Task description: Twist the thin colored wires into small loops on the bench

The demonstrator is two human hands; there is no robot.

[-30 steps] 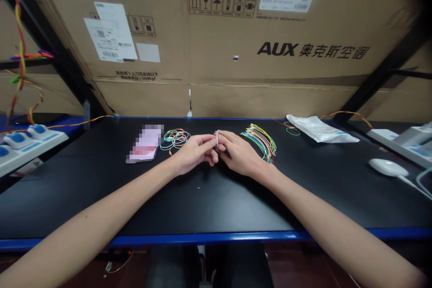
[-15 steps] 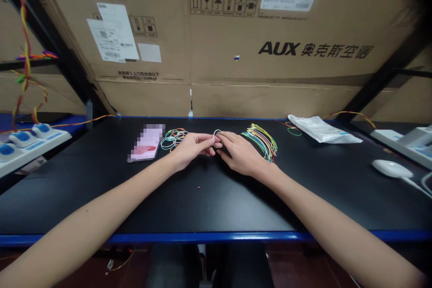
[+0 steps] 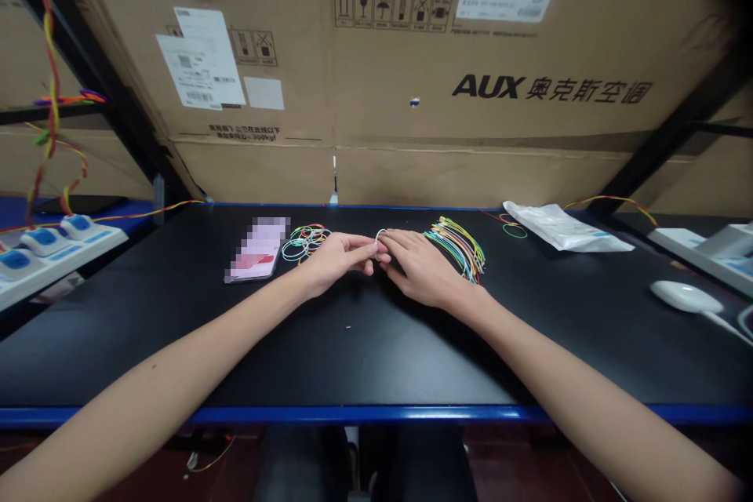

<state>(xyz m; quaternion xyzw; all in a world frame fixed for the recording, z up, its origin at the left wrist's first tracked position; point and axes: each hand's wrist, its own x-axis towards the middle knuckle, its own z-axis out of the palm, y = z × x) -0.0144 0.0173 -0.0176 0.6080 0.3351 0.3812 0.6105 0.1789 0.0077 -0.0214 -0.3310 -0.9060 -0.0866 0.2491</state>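
Observation:
Between my two hands a thin white wire (image 3: 381, 231) is bent into a small loop. My left hand (image 3: 344, 257) pinches it between thumb and fingertips. From the other side my right hand (image 3: 416, 263) grips the same wire, its fingertips almost meeting the left ones; the wire's ends are hidden in the fingers. A pile of coloured wire loops (image 3: 303, 241) lies just behind and left of my left hand. Beside my right hand, a bundle of loose, slightly curved coloured wires (image 3: 462, 245) rests on the black tabletop (image 3: 282, 361).
A phone (image 3: 257, 249) lies left of the loops. To the right are a white plastic bag (image 3: 565, 226), a green wire loop (image 3: 514, 230) and a white mouse-like device (image 3: 685, 296) with a cable. Power strips (image 3: 59, 251) stand at the side; a cardboard sheet (image 3: 388, 125) walls the back.
Both hands keep their hold on the white wire, with barely any finger movement. The whole view has shifted very slightly.

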